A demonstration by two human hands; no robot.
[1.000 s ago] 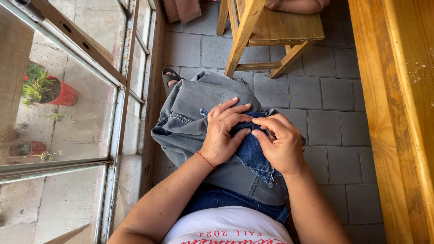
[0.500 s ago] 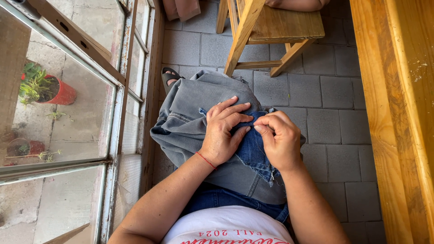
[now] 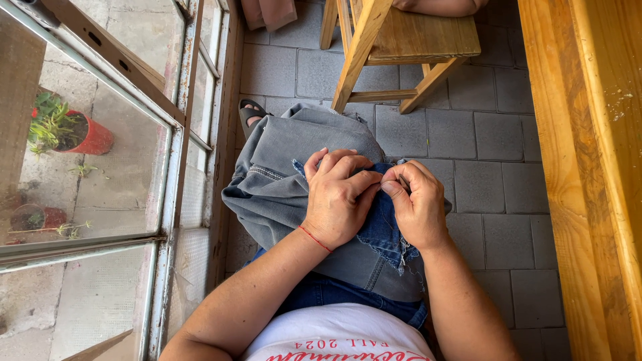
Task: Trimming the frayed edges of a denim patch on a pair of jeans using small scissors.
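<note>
A grey denim garment [image 3: 287, 167] lies bunched over my lap, with a frayed blue denim piece [image 3: 384, 234] on top of it. My left hand [image 3: 338, 197], a red thread around its wrist, presses down on the blue piece and pinches its upper edge. My right hand [image 3: 418, 204] meets it fingertip to fingertip, thumb and forefinger pinched on the same edge of the blue fabric. Anything small between the fingertips is too fine to see.
A wooden chair [image 3: 401, 47] stands ahead on the grey paved floor. A yellow wooden table edge [image 3: 582, 167] runs along the right. Glazed doors [image 3: 174, 134] on the left show potted plants [image 3: 67, 130] outside. My sandalled foot [image 3: 253, 113] shows past the garment.
My right hand has drawn in closer to the left, fingertips now meeting at the blue fabric's edge. The left hand stays pressed on the cloth.
</note>
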